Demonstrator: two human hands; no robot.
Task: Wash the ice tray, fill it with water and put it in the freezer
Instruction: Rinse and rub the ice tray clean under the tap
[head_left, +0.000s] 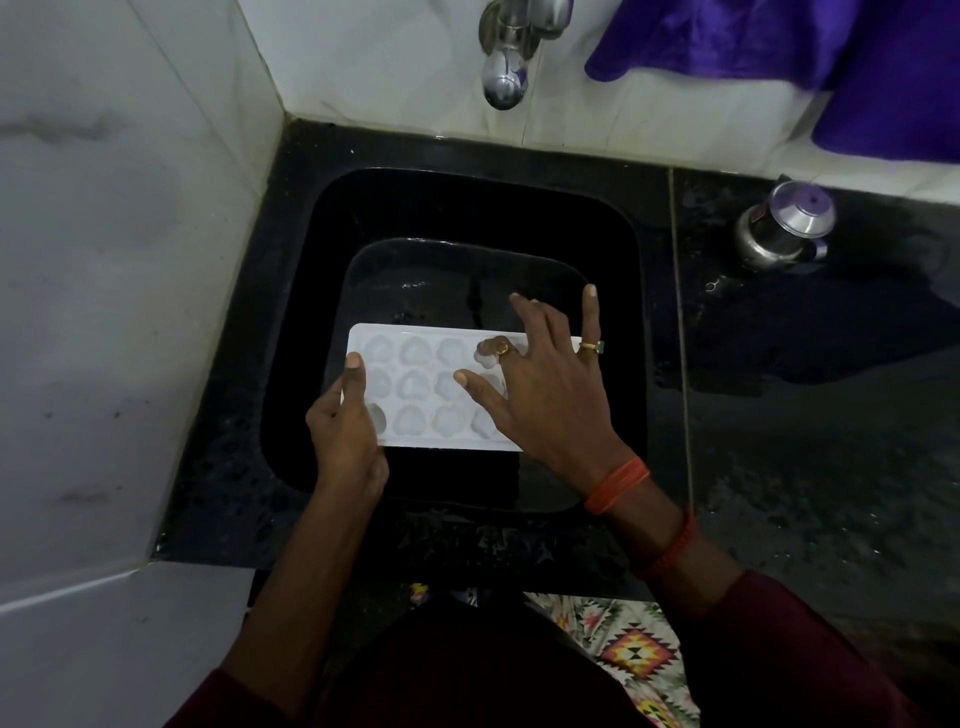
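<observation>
Ice tray (415, 384), one, white, with three rows of moulded cups: sitting level over the near half of the single black sink (291, 322), long edges running parallel to the sink's near rim, short ends stopping short of the side walls. Gripping its left end with the left hand (345, 431), grip clamped on the tray, thumb lying on top of the rim, fingers hidden underneath. Spreading the right hand (545, 395) flat over the tray's right part, grip apart, straight fingers and thumb touching the cups and covering those beneath; wearing two rings, and two orange thread bands at that wrist. Leaving the far half of the basin open behind the tray, below the one steel tap (503, 78) sticking out from the tiled wall. Standing well apart on the black bench (779, 415) to the right: one lidded steel pot (784, 228). Hanging at the upper right, above the bench: one purple cloth (831, 62).
</observation>
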